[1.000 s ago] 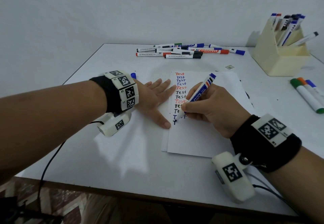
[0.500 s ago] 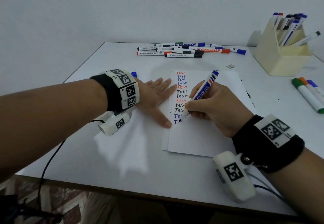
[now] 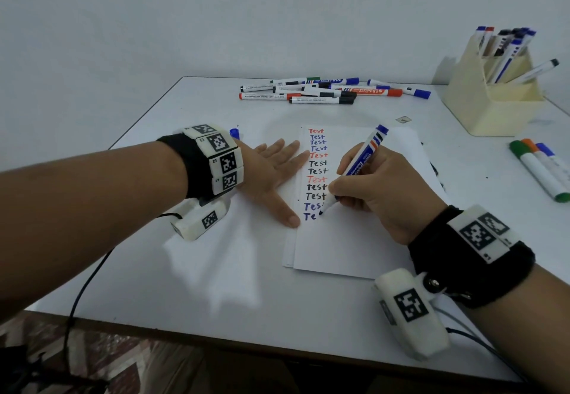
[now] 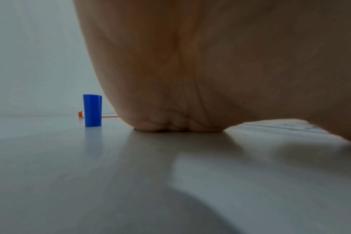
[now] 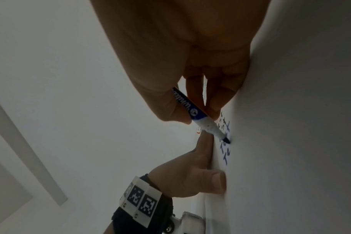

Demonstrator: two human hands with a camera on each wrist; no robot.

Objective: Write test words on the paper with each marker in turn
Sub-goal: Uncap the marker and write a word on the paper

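A white table (image 3: 216, 285) stands against a plain pale wall (image 3: 216, 17), and patterned flooring (image 3: 123, 366) shows below its near edge. The right hand (image 3: 379, 190) pinches a blue marker (image 3: 357, 166) between thumb and fingers, the barrel leaning up and away, its tip touching the paper (image 3: 348, 245) at the bottom line of a column of "Test" words (image 3: 317, 171) in red, blue and black; that last line reads only "Te". The left hand (image 3: 274, 174) lies flat with fingers straight and thumb spread, its fingertips and thumb on the sheet's left edge. A blue cap (image 4: 92, 110) stands upright on the table just beside that hand. Near the far edge lies a loose heap of markers (image 3: 324, 91), and a cream holder (image 3: 490, 97) at the far right keeps more upright. 3 thick markers (image 3: 539, 171), capped green, orange and blue, lie side by side at the right edge.
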